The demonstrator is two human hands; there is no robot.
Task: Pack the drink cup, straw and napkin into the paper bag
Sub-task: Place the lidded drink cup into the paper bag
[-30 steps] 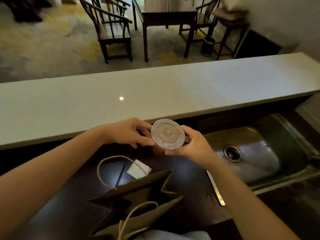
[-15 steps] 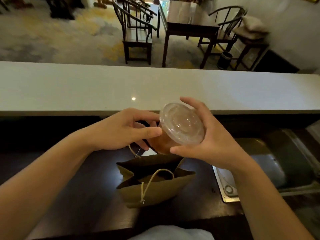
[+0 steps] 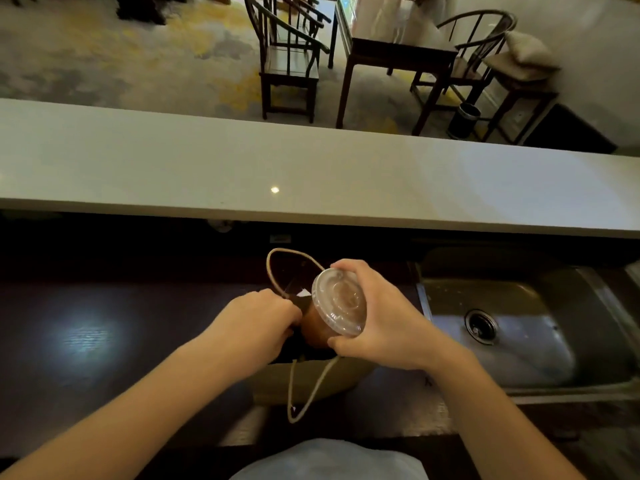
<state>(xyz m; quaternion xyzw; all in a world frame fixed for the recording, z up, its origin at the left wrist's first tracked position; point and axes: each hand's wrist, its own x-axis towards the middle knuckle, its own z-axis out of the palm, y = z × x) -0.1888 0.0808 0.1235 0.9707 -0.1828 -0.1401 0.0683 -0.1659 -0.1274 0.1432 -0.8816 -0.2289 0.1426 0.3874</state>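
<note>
My right hand [image 3: 384,317] grips a clear plastic drink cup [image 3: 337,306] with a flat lid and brown drink, tilted, its base inside the mouth of the brown paper bag [image 3: 273,384]. My left hand [image 3: 256,327] holds the bag's left rim, fingers closed on the paper. One rope handle [image 3: 277,258] arcs up behind the cup, the other [image 3: 304,403] hangs down the bag's front. A white corner of the napkin [image 3: 304,292] shows just behind the bag. The straw is only a thin dark line beside it, mostly hidden.
The bag stands on a dark wooden worktop [image 3: 104,341]. A steel sink [image 3: 519,327] with a drain lies to the right. A pale raised counter [image 3: 311,174] runs across behind. Chairs and a table stand on the floor beyond.
The cup has come down from above the bag into its mouth. My left hand left the cup and took the bag's rim. The view now looks more steeply down.
</note>
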